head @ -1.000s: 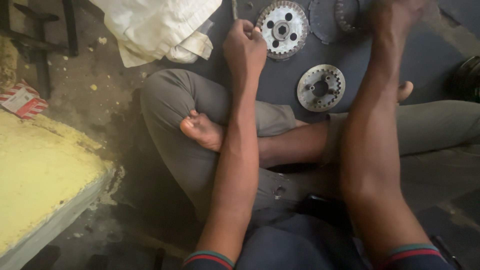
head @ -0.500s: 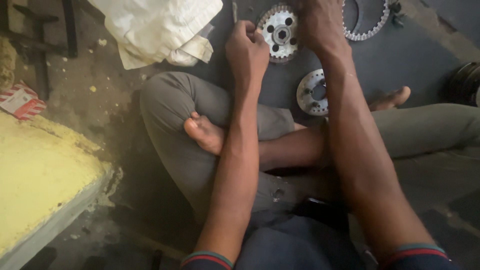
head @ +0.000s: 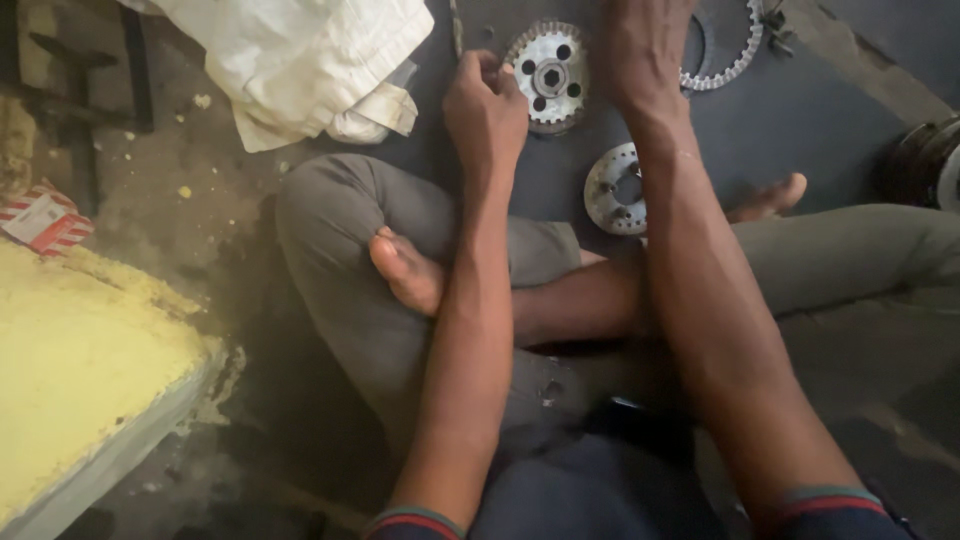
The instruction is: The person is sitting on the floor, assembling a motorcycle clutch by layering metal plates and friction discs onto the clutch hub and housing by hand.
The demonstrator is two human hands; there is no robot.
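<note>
I sit cross-legged on a dark mat (head: 800,130). My left hand (head: 485,105) is curled into a fist beside the left edge of a toothed metal gear (head: 548,72) with several round holes; I cannot see anything inside the fist. My right hand (head: 640,50) lies palm down just right of that gear, its fingertips cut off by the top edge. Its wrist passes over a smaller round metal disc (head: 608,190). A thin toothed ring (head: 735,62) lies to the right of the right hand.
A crumpled white cloth (head: 300,60) lies at the upper left. A yellow slab (head: 80,360) fills the lower left, with a red and white box (head: 40,220) above it. A dark round part (head: 925,160) sits at the right edge. My bare foot (head: 405,270) rests on my knee.
My right hand has swung left from the upper right, ending beside the toothed gear. The left fist has stayed by the gear's left edge.
</note>
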